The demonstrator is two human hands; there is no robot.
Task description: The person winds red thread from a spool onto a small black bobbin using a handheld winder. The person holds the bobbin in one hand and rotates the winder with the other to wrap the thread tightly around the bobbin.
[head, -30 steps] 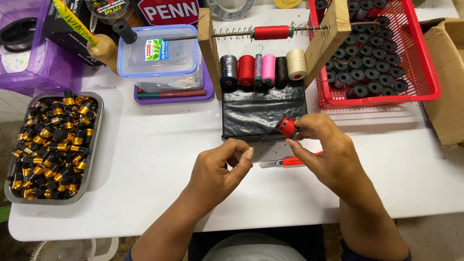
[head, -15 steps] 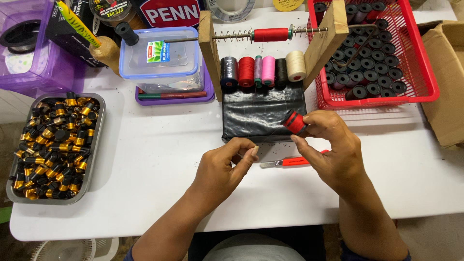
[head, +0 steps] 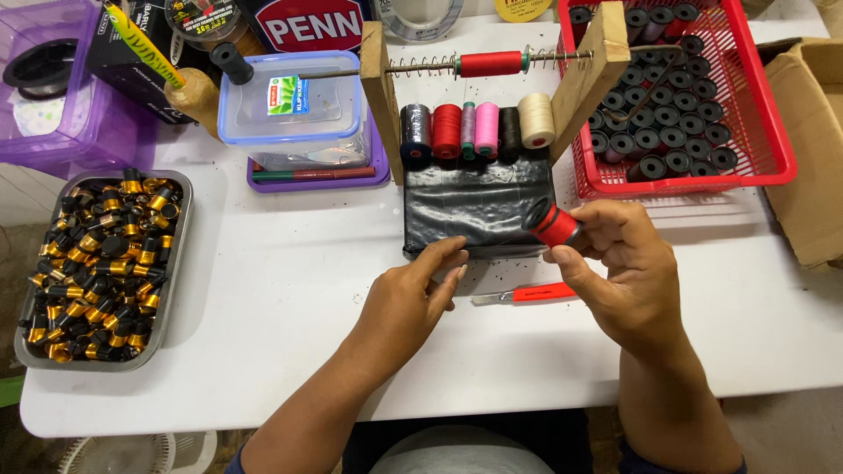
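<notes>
One small red-wound spool [head: 555, 226] sat pinched in the right hand [head: 619, 272], above the cutter [head: 525, 296]; the left hand [head: 413, 298], fingertips apparently pinched together, possibly held thread. A slack pinch could have dropped it onto the bench [head: 290, 290].

A white counter [head: 290, 290] speckled with dark crumbs carries everything. At 9 o'clock sits a grey metal tray [head: 167, 290] heaped with black-and-gold caps. At 10 o'clock stands a purple plastic bin [head: 83, 132]; toward 11 a clear lidded box [head: 294, 110] rests on a flat purple tray [head: 316, 180]. At 12 o'clock a wooden thread stand [head: 479, 96] rises behind a black wrapped block [head: 474, 206]. A red basket [head: 764, 167] of black spools fills 1 o'clock, a cardboard box [head: 817, 158] 2 o'clock. Near the centre lies a red utility knife [head: 527, 294].
</notes>
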